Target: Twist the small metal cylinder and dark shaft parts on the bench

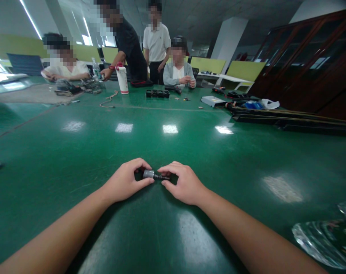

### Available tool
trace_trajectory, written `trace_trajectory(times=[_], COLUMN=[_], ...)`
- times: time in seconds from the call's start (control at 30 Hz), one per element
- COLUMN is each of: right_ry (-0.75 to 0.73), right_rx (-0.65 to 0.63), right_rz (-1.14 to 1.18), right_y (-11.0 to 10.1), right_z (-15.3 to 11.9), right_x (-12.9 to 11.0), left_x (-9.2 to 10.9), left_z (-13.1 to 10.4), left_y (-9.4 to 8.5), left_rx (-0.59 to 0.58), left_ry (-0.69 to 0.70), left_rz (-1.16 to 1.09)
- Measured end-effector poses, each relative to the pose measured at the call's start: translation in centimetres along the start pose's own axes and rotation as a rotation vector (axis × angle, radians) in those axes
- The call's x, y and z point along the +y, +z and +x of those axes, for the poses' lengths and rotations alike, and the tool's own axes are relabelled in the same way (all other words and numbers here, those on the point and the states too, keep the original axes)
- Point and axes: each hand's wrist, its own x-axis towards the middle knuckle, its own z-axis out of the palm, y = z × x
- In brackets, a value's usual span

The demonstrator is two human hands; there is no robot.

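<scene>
An office with yellow-green partitions and a dark wooden cabinet (313, 68) lies behind a broad, glossy green worktop (218, 163). People are at its far edge, near a white cup (122, 80) and a black slotted block (157, 94); a clear plastic bottle (321, 239) is at the near right. On the near half of the worktop, around the middle from side to side and well in from the far edge, is a small shafted part (149, 174), grey barrel to the left, narrow dark shaft to the right.

Handling it well would call for a light fingertip pinch on the barrel, with barrel and shaft in one line; sideways force on the thin end could bend it or make the piece roll.

The left hand (123, 182) is partly closed, its thumb and fingertips grasping the barrel from near and far sides. The right hand (187, 184) curls loosely about the shaft, thumb and fingers a little apart; whether it grips or merely brushes the shaft cannot be told.
</scene>
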Motion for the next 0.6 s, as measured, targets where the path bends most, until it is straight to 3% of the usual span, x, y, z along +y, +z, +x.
trace_trajectory(times=[0.6], right_ry=[0.02], right_rx=[-0.062], right_rz=[-0.069], right_y=[0.0], right_z=[0.1], right_x=[-0.09], left_x=[-0.14], left_z=[0.06], left_y=[0.1], left_rx=[-0.002], left_ry=[-0.006], left_rz=[0.01])
